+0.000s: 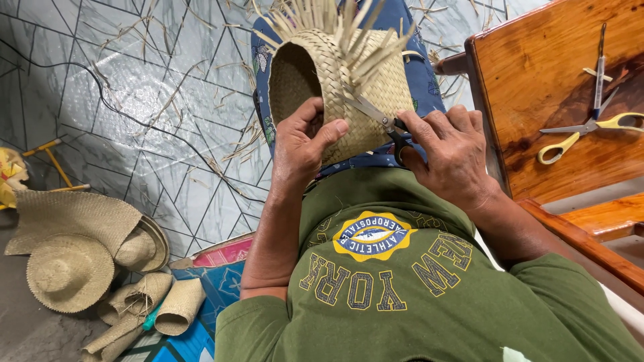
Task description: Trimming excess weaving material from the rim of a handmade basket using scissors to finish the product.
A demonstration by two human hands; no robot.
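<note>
Left hand (303, 137) clamps the woven hat (349, 87), right hand (448, 151) grips scissors (379, 119) mid-trim; next snip needs steady aim at loose strands.

Pale tiled floor (134, 100); glossy wooden furniture (537, 87), perhaps bench.

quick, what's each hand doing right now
Left hand: closed on the unfinished woven straw hat, thumb on top.
Right hand: closed on the dark-handled scissors, blades at the weave.
</note>
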